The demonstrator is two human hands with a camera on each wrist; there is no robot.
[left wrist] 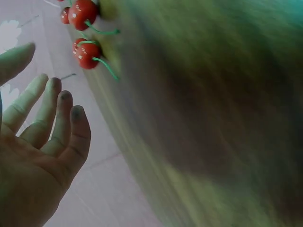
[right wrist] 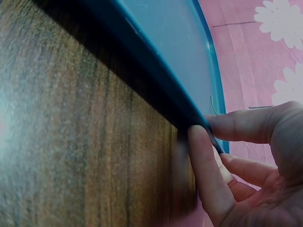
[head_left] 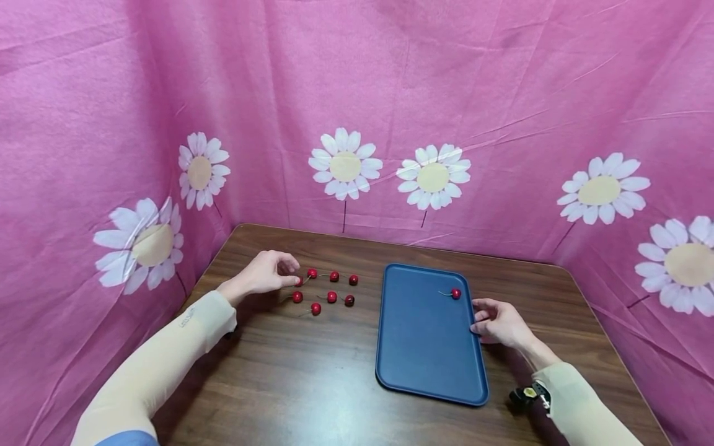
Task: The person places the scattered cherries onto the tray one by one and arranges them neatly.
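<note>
Several red cherries with thin stems lie on the table in loose rows, among them a front cherry (head_left: 315, 308) and a darker one (head_left: 349, 300). My left hand (head_left: 270, 271) hovers at their left end, its thumb tip overlapping the leftmost back cherry (head_left: 299, 282) in the head view. In the left wrist view the left hand's fingers (left wrist: 75, 132) are spread and gently bent, apart from the cherries (left wrist: 87, 55). My right hand (head_left: 502, 322) pinches the right rim of a blue rectangular tray (head_left: 429, 347). One cherry (head_left: 456, 293) lies on the tray near that rim.
The brown wooden table (head_left: 290, 378) has rounded far corners. A pink curtain (head_left: 491, 74) printed with white daisies surrounds it at the back and sides. A small black device (head_left: 524, 396) hangs at the right wrist.
</note>
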